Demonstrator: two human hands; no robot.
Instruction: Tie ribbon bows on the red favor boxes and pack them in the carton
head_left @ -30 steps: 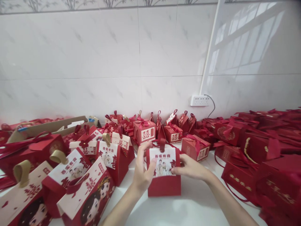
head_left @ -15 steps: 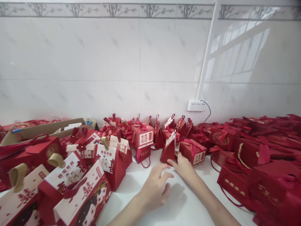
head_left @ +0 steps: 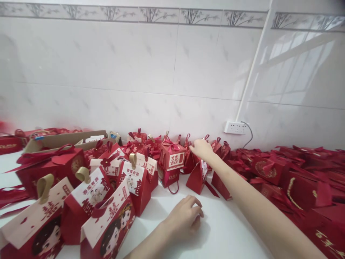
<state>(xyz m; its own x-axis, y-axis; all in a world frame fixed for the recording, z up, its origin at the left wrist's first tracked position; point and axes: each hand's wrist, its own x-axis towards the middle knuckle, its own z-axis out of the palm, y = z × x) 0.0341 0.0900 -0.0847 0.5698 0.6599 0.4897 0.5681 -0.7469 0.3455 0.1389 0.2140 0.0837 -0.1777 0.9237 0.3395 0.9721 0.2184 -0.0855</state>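
Observation:
My left hand (head_left: 185,216) rests on the white table with loosely curled fingers, a little apart, and nothing in them. At the back, my right hand (head_left: 202,149) is closed among the small gift boxes, above a red triangular box (head_left: 197,178) with a white printed panel. My right hand and wrist hide what its fingers grip. Under my right forearm stands a red box (head_left: 221,185), partly covered. Left of these is a red box with a white double-happiness label (head_left: 175,160) and a ribbon loop at its base.
Several red and cream triangular boxes (head_left: 107,219) with gold or red loops crowd the left. An open cardboard carton (head_left: 72,138) lies behind them. Dark red boxes (head_left: 304,190) pile up on the right. A power strip (head_left: 236,127) with a cable is on the tiled wall.
My right hand has moved up and back from beside the triangular box to the rear row. My left hand has lowered slightly to the table. The view has shifted left.

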